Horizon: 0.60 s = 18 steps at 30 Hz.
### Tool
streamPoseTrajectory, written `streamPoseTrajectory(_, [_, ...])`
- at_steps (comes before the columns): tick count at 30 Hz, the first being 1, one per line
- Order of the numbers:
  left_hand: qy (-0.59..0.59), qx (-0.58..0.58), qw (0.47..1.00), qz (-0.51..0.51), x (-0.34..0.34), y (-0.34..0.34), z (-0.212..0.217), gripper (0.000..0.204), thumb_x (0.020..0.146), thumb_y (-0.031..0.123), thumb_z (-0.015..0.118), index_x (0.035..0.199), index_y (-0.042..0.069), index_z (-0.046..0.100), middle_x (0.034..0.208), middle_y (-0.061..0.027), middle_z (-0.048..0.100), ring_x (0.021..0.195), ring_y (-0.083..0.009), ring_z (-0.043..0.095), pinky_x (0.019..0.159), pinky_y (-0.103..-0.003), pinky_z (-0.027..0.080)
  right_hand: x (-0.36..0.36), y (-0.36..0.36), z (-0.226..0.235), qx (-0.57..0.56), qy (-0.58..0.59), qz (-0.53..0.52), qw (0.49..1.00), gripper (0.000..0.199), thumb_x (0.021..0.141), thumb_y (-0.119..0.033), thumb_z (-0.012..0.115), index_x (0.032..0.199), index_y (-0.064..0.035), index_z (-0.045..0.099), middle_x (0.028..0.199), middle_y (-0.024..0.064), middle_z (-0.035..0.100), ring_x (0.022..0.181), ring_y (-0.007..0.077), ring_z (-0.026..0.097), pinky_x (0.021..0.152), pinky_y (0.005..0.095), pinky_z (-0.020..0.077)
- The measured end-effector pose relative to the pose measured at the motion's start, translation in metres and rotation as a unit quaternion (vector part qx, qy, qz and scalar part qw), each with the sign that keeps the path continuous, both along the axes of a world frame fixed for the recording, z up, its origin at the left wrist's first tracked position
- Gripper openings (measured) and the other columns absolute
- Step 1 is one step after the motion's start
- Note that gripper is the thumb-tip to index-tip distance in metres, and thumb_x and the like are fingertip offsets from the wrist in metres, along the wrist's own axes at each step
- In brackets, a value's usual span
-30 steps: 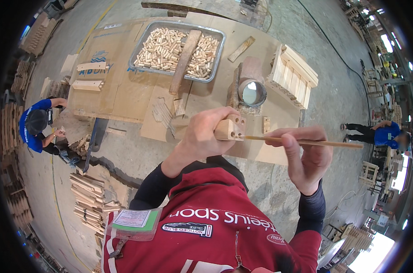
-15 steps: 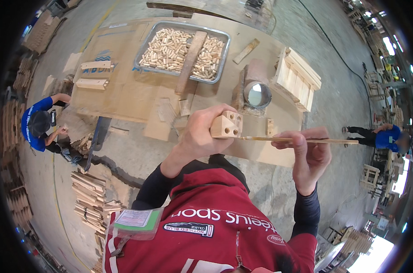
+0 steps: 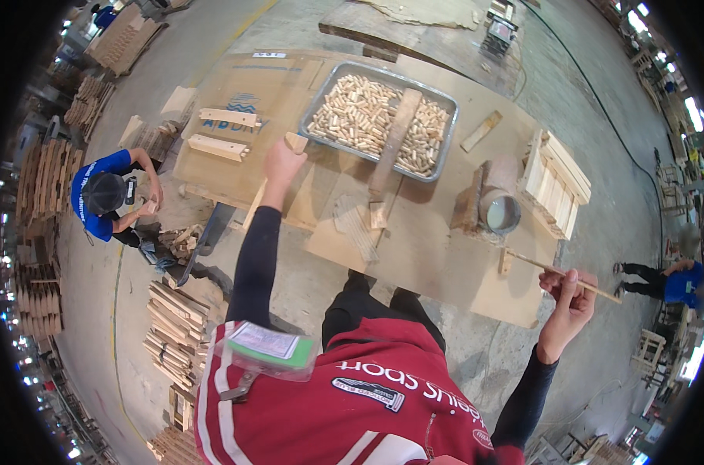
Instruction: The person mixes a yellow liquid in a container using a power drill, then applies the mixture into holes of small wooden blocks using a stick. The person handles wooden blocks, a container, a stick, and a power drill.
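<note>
My left hand (image 3: 284,167) reaches over the left part of the table, closed round a pale wooden bar (image 3: 295,142). One end of the bar shows above the fist; its drilled holes cannot be made out from here. Out at the right, near the table's corner, my right hand (image 3: 567,301) pinches a thin wooden stick (image 3: 526,260) that points up and left. Ahead of the left hand lie two pale wooden bars, an upper one (image 3: 229,118) and a lower one (image 3: 218,147). A metal tray (image 3: 303,116) of short wooden dowels (image 3: 352,108) stands just right of that hand.
A flat wooden slat (image 3: 394,143) lies across the tray. To its right stand a round pot of pale liquid (image 3: 499,214) and a stack of wooden pieces (image 3: 555,186). Small wood blocks lie along the near edge. A co-worker in blue (image 3: 104,194) is at the left, another (image 3: 681,280) far right.
My left hand has carried the bar away from the stick, out to the left over the table. My right hand has moved right and nearer me, still holding the stick. The view has shifted.
</note>
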State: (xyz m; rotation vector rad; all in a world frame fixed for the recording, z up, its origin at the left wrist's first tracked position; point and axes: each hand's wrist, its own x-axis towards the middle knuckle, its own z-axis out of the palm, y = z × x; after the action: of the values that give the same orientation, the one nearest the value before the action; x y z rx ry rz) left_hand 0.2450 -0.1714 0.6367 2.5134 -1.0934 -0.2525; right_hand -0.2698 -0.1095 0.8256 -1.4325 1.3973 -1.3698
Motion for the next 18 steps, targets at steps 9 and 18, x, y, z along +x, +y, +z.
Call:
streamPoseTrajectory(9, [-0.089,-0.038,0.995,-0.02,-0.003,0.033,-0.082,0.075,0.082,0.036,0.073,0.14,0.003,0.038,0.13,-0.0206,0.052,0.12,-0.0401,0.05,0.1,-0.053,0.04,0.004,-0.007,-0.033,0.003,0.01,-0.074,0.997,0.015,0.1,-0.012,0.058,0.101,0.0014,0.053,0.086,0.0167,0.07,0.076,0.0197,0.071,0.07,0.0304,0.0597])
streamPoseTrajectory(18, [-0.137,0.108,0.985,0.006,0.011,0.041,-0.08,0.075,0.09,0.042,0.064,0.15,0.012,0.032,0.134,-0.0179,0.049,0.124,-0.037,0.047,0.099,-0.054,0.04,0.024,-0.043,-0.068,-0.017,0.131,-0.061,0.989,0.008,0.093,-0.007,0.068,0.093,0.0007,0.065,0.082,0.0081,0.071,0.075,0.0112,0.07,0.068,0.0242,0.0565])
